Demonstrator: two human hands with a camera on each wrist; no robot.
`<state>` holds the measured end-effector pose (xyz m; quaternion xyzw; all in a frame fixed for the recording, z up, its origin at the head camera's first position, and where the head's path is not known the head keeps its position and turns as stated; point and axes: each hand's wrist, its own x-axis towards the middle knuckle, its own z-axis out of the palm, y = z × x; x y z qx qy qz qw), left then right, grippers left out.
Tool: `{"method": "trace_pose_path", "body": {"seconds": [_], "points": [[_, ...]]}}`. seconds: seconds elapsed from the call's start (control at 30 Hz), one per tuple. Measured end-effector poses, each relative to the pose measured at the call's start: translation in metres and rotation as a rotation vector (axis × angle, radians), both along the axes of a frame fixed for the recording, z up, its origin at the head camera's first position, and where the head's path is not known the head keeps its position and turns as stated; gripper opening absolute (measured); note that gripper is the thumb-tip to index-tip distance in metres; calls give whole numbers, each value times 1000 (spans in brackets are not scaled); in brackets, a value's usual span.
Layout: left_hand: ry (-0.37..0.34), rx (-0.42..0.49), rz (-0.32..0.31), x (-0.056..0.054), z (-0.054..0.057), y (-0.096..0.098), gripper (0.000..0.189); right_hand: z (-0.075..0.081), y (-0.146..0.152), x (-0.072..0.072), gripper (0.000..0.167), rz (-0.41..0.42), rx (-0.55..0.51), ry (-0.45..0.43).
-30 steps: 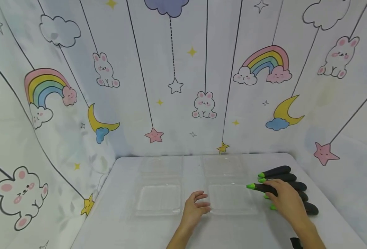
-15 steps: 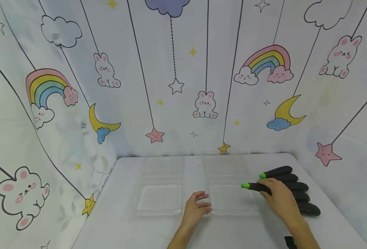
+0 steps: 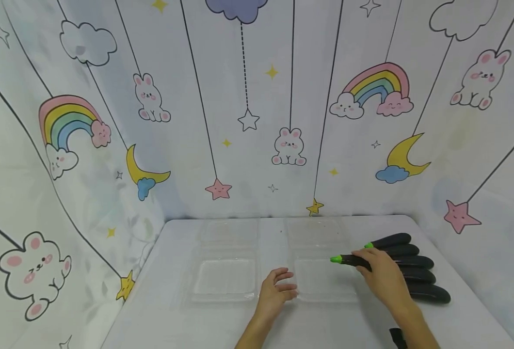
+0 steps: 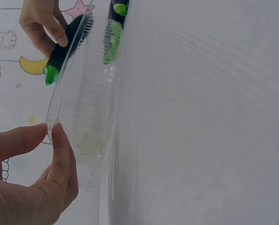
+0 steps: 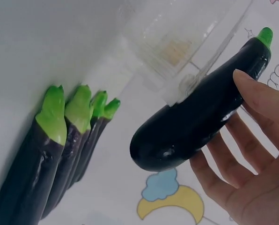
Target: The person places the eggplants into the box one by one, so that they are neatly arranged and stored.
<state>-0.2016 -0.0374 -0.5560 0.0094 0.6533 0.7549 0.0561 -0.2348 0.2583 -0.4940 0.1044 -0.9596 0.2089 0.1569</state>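
An eggplant (image 3: 356, 261) with a bright green stem end is held in my right hand (image 3: 382, 275), raised above the right part of the near right clear plastic tray (image 3: 327, 300). The right wrist view shows my thumb on one side of the dark eggplant (image 5: 191, 124) and the fingers on the other. At that tray's left edge is my left hand (image 3: 272, 294); in the left wrist view its thumb and fingers pinch the clear rim (image 4: 55, 101). Several more eggplants (image 3: 427, 292) lie in a row on the right side of the table, their stem ends partly hidden by my right hand.
Another clear tray (image 3: 224, 300) sits at the near left, and two more, a far left tray (image 3: 228, 233) and a far right tray (image 3: 313, 232), stand behind. A printed cloth (image 3: 239, 160) hangs behind the white table (image 3: 213, 327).
My right hand has carried the eggplant leftward, from the row to over the near right tray. The left hand has stayed at the tray's edge.
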Motion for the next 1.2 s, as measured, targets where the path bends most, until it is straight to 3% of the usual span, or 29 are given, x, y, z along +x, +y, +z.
{"method": "trace_pose_path", "body": {"seconds": [0.47,1.2], "points": [[4,1,4,0,0,-1,64,-6,-20,-7,41,6,33,58],[9,18,27,0,1,2,63,-9,-46,-20,39,95,71,137]]}}
